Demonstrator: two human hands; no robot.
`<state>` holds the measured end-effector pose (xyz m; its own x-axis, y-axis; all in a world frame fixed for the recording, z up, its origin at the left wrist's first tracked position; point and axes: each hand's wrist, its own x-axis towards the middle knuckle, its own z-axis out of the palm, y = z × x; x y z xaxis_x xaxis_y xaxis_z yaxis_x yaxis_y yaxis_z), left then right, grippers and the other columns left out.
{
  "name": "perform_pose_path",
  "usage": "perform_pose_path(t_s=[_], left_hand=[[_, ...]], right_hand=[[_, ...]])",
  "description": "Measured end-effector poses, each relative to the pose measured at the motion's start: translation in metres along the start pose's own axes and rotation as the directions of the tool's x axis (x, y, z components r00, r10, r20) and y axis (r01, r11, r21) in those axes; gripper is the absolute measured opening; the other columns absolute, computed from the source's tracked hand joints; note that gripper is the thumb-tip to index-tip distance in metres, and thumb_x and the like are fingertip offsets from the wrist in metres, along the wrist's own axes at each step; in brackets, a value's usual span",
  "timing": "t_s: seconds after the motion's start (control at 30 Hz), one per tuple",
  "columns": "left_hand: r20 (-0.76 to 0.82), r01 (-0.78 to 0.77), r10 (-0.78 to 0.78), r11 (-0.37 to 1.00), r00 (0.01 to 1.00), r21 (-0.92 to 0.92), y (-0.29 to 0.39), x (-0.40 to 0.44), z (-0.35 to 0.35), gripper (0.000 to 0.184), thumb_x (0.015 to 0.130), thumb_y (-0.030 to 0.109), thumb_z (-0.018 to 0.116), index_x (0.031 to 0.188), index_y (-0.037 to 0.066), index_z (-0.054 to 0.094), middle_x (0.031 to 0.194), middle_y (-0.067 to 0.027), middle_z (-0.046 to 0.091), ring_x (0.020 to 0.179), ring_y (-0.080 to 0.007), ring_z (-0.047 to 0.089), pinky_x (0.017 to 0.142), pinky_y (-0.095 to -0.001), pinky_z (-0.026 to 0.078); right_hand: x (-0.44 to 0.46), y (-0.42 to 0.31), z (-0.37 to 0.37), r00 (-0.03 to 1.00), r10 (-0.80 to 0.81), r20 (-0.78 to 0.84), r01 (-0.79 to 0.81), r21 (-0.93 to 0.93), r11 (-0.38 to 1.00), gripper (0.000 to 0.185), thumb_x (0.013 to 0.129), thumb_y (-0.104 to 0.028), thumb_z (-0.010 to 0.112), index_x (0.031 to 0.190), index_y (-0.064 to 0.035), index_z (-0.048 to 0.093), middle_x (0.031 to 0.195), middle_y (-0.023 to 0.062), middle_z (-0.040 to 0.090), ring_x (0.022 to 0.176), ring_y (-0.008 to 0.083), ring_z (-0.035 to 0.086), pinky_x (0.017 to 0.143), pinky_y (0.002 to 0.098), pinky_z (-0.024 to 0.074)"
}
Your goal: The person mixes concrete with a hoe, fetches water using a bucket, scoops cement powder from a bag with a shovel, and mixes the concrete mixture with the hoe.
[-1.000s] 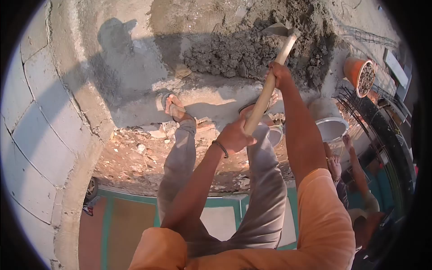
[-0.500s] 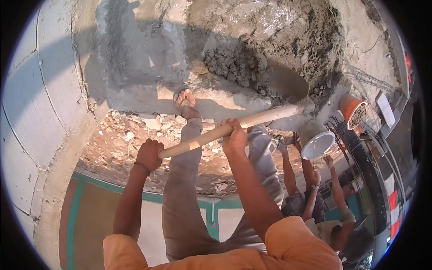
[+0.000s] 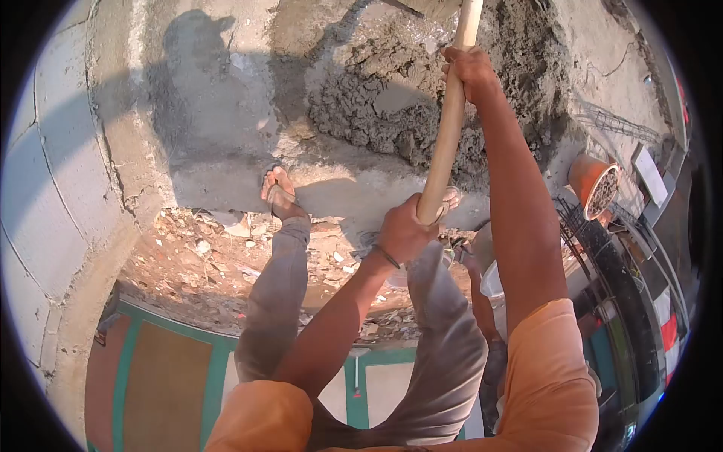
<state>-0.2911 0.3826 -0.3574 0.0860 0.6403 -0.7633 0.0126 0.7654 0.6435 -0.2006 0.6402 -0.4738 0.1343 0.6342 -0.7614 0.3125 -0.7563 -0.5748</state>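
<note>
I hold a hoe (image 3: 444,143) by its long pale wooden handle. My left hand (image 3: 407,232) is wrapped round the lower end near my legs, a dark band on its wrist. Farther up, my right hand (image 3: 474,74) grips the handle with the arm stretched out. The handle runs up past the top edge of the view, so most of the blade is out of sight. Wet grey mortar (image 3: 361,113) lies in a rough heap left of the handle and beyond it.
My sandalled feet stand on a concrete ledge (image 3: 331,188) above rubble (image 3: 203,248). An orange bucket (image 3: 595,184) of grey material stands at right, near wire mesh (image 3: 614,124). Behind my right arm, a co-worker's leg (image 3: 482,305) and a pale bucket (image 3: 492,280) partly show. A block wall (image 3: 60,143) borders the left.
The hoe has swung from lying across my legs to pointing away, its blade lifted from the mortar toward the top. Both hands moved with it, the right one far forward.
</note>
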Motion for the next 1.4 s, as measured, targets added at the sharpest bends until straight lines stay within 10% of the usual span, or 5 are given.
perform_pose_path(t_s=[0.17,0.53,0.9,1.17,1.4], left_hand=[[0.109,0.035,-0.032,0.999,0.994,-0.031,0.024,0.085,-0.015,0.049,0.07,0.015,0.077,0.11,-0.004,0.056,0.082,-0.0098,0.062,0.063,-0.0125,0.06,0.056,-0.0284,0.049],[0.179,0.496,-0.464,0.831,0.868,-0.251,0.038,-0.111,0.037,0.047,0.074,0.01,0.072,0.113,-0.004,0.051,0.082,-0.0076,0.058,0.06,-0.0122,0.057,0.053,-0.0282,0.048],[0.473,0.013,-0.028,0.999,0.881,0.035,0.21,-0.212,0.111,0.069,0.092,0.037,0.056,0.135,-0.01,0.032,0.089,-0.0205,0.062,0.081,-0.027,0.064,0.074,-0.0374,0.048],[0.938,0.038,-0.059,0.998,0.342,0.049,0.299,-0.36,0.134,0.095,0.089,0.048,0.054,0.143,-0.013,0.006,0.101,-0.036,0.059,0.093,-0.0442,0.062,0.085,-0.0426,0.049],[0.944,0.038,-0.201,0.979,0.261,0.198,0.277,-0.423,0.106,0.083,0.087,0.041,0.061,0.139,-0.008,0.02,0.11,-0.0346,0.055,0.1,-0.0407,0.06,0.088,-0.043,0.047]], right_hand=[[0.1,-0.016,-0.004,0.999,-0.032,0.005,0.033,-0.075,0.997,0.023,0.091,-0.01,0.055,0.106,0.0049,0.064,0.08,0.0096,0.06,0.068,0.0183,0.059,0.061,0.0322,0.056],[-0.066,0.133,-0.006,0.79,0.526,0.315,-0.54,-0.049,0.84,0.022,0.081,-0.008,0.06,0.098,0.0046,0.054,0.069,0.0078,0.055,0.052,0.0196,0.054,0.047,0.0368,0.0513],[-0.172,0.094,-0.175,0.628,0.41,0.662,-0.772,0.458,0.441,0.01,0.088,-0.007,0.056,0.092,-0.0022,0.047,0.068,0.003,0.049,0.052,0.0113,0.051,0.043,0.027,0.0502],[-0.406,0.017,-0.338,0.799,0.448,0.4,-0.588,0.672,0.449,0.012,0.088,-0.01,0.057,0.094,-0.0048,0.049,0.073,0.0026,0.053,0.056,0.0104,0.054,0.044,0.0227,0.0479],[-0.531,0.019,-0.368,0.843,0.529,-0.091,-0.316,0.714,0.625,0.014,0.087,-0.01,0.056,0.098,-0.0021,0.051,0.067,0.0051,0.052,0.051,0.013,0.054,0.042,0.0251,0.0486]])
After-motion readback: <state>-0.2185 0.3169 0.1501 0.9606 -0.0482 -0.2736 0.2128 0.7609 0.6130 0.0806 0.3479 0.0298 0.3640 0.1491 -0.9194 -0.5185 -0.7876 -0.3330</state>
